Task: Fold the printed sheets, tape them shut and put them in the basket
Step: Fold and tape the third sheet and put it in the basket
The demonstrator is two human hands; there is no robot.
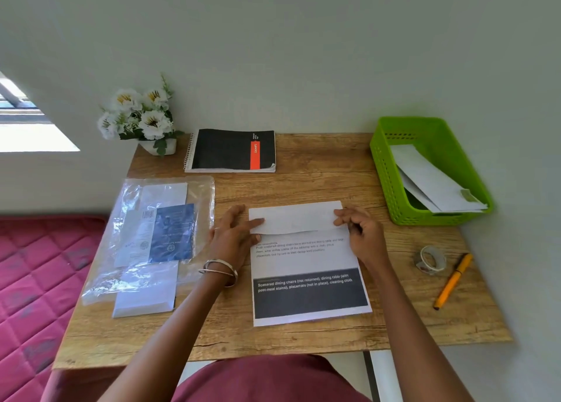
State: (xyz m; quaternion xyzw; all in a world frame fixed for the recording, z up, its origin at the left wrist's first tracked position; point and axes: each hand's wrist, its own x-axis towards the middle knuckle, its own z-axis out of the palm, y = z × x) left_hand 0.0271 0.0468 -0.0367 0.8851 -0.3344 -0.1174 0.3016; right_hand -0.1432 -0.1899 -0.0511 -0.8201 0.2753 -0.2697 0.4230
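Note:
A printed sheet (306, 265) with a dark band near its bottom lies in the middle of the wooden table. Its top part is turned down toward me as a white flap. My left hand (235, 234) pinches the flap's left edge, and my right hand (361, 231) pinches its right edge. A green basket (385, 170) stands at the back right and holds folded white sheets (437, 186), one with tape on it. A roll of clear tape (430, 260) rests to the right of the sheet.
An orange pen (453, 281) lies beside the tape. A clear plastic sleeve with papers (151, 237) covers the table's left side. A black spiral notebook (232, 151) and a pot of white flowers (141, 117) sit at the back. A pink mattress (36, 280) lies left of the table.

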